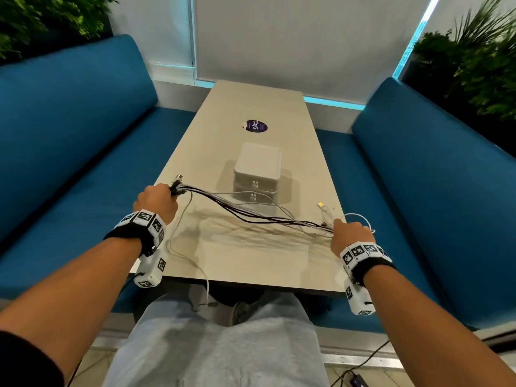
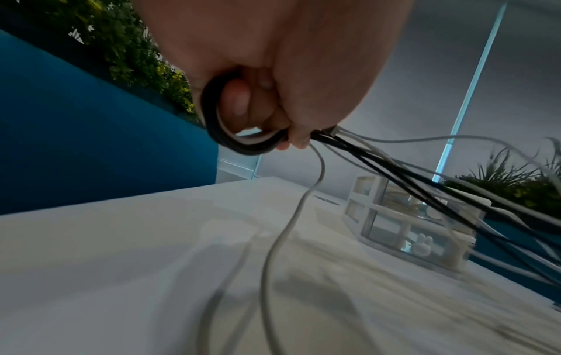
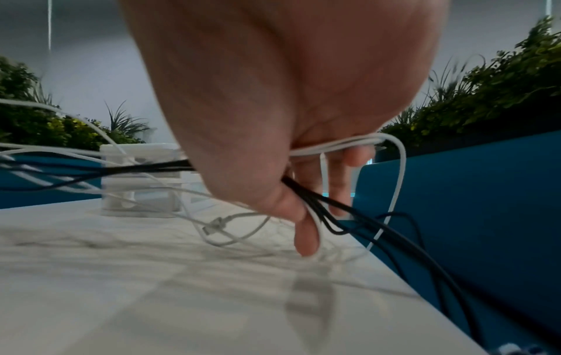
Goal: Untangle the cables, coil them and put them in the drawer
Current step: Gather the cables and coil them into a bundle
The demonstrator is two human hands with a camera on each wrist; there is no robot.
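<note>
Left hand (image 1: 155,201) grip clenched around thin black and white cables (image 1: 251,216), right hand (image 1: 349,236) likewise, boxy translucent plastic drawer unit (image 1: 257,174) behind

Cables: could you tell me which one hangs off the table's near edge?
The pale grey cable dropping from the left hand; it alone loops over the near edge, while the others span between both hands.

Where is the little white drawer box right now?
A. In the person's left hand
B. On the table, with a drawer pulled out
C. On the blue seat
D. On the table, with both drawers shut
D: the drawer box stands on the table past the stretched cables, both its fronts flush, neither hand touching it.
</note>
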